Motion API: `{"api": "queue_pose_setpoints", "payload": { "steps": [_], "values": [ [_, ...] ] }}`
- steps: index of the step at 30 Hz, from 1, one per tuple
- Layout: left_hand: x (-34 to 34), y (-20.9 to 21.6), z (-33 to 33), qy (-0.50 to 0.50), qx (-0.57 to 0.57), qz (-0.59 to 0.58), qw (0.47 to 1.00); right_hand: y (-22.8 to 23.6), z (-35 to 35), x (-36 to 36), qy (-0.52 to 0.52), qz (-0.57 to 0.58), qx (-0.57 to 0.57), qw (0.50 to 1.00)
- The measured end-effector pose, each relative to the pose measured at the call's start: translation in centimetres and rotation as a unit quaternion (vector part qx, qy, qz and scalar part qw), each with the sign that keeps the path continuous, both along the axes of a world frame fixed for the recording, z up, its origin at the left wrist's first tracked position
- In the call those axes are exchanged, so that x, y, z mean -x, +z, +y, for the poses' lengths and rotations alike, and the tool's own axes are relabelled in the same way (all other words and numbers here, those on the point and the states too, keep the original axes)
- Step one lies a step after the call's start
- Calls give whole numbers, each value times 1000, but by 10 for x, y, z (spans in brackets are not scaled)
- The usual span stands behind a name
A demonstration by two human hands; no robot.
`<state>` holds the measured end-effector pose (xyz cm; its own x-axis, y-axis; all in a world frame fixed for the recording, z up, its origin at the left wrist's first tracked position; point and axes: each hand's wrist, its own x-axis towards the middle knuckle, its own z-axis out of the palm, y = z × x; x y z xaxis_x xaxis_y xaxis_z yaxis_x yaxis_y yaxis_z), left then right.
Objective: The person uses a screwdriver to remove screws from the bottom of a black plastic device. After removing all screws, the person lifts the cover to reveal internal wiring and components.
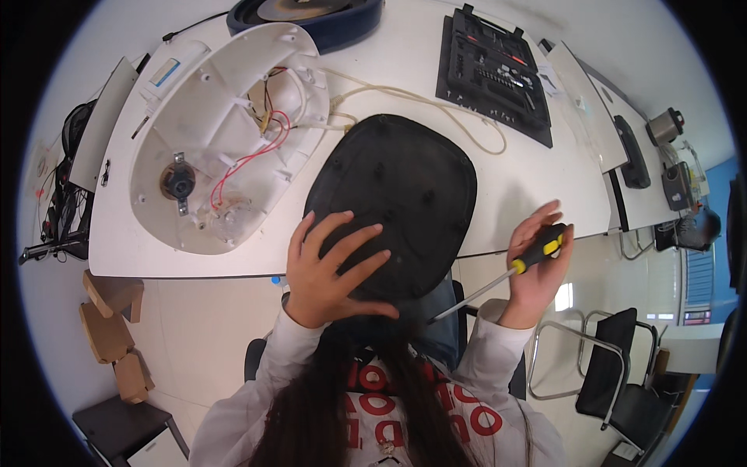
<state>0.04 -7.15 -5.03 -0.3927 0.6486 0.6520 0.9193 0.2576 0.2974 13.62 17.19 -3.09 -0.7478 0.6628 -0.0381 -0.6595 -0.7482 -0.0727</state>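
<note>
A black rounded plastic panel (405, 179) lies at the table's front edge, partly jutting over it toward me. On its near left part my left hand (333, 268) rests with the fingers spread. Off to the panel's right, my right hand (539, 261) is raised, holding a screwdriver (538, 251) by its black and yellow handle. The metal shaft slants down to the left, its tip near my lap. Left of the panel sits an open white plastic housing (233, 167), with red wires (257, 156) and a round dark part (177, 180) inside.
A black tool case (498, 74) with bits and sockets lies open at the back right. A beige cord (420, 97) loops behind the panel. At the back stands a dark blue round object (350, 27). A black chair (622, 366) is on the right, cardboard boxes (109, 335) on the left.
</note>
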Motion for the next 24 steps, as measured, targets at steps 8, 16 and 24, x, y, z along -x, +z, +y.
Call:
{"api": "queue_pose_setpoints", "payload": {
  "steps": [8, 16, 24],
  "values": [
    [6, -27, 1, 10, -109, 57, 992, 10, -1, -12, -89, 93, -24, 991],
    [3, -28, 5, 51, -87, 78, 992, 41, -40, 19, -207, 79, -217, 951],
    [6, -27, 6, 28, -90, 61, 994, 51, -59, 52, -272, 77, -513, 811]
  ]
}}
